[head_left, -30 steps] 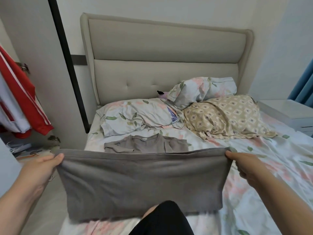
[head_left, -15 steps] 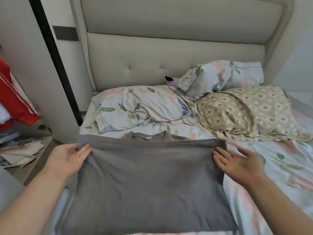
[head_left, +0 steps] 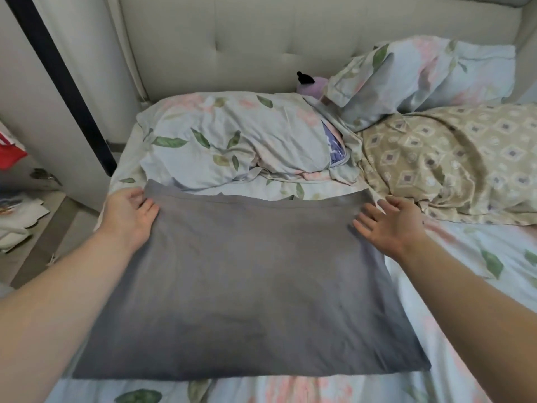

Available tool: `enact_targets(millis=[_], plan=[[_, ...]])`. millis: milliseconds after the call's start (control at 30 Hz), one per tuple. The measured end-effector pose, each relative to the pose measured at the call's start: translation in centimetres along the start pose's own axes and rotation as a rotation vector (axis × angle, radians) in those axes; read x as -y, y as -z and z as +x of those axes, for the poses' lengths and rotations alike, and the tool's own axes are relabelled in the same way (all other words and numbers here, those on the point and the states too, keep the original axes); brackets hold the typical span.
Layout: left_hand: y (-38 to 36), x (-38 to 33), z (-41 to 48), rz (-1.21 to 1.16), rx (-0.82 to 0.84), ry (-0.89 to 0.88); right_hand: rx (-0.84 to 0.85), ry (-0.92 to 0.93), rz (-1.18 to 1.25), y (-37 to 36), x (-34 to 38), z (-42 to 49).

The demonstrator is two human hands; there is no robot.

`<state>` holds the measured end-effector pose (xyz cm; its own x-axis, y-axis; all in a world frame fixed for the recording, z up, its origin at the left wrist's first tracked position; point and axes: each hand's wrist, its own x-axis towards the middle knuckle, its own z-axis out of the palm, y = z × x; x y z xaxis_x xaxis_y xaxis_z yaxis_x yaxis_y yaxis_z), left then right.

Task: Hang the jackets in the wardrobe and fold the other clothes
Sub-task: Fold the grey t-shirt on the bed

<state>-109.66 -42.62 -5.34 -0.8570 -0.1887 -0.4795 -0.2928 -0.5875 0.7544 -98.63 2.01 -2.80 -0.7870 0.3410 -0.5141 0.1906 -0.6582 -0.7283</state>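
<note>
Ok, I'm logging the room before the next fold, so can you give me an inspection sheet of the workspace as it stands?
Surface: floral bed sheet, rumpled near the pillows.
Job's things: grey garment lies flat on the sheet as a rectangle; red garment shows at the left edge.
Clutter: left pillow, right pillow, beige patterned cloth, purple toy.
Hands: left hand rests on the grey garment's far left corner; right hand, fingers spread, on its far right edge.
Cables: nothing seen.
Surroundings: padded headboard, wardrobe panel, papers on the floor.
</note>
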Motion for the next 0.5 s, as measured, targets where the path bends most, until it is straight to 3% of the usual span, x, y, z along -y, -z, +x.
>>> enact_targets(millis=[133,233,300,367,500], plan=[[5.3,3.4,-3.8,0.412,0.019,-0.219,-0.112,0.126,-0.299,2.7,-3.0,-4.4],[13.8,6.6,-6.8,0.873,-0.119,-0.331,-0.326,0.292,-0.846,8.0,-6.9,-10.3],[18.4,7.8,-8.7,0.892,-0.242,-0.286,-0.437,0.276,-1.069,11.1,-9.1,-14.1],[20.3,8.3,-10.4,0.899,-0.263,-0.254,-0.456,0.223,-1.079,12.9,-10.4,-16.6],[19.2,6.7,-12.9,1.040,-0.063,-0.165,-0.382,0.151,-0.951,13.7,-10.4,-17.8]])
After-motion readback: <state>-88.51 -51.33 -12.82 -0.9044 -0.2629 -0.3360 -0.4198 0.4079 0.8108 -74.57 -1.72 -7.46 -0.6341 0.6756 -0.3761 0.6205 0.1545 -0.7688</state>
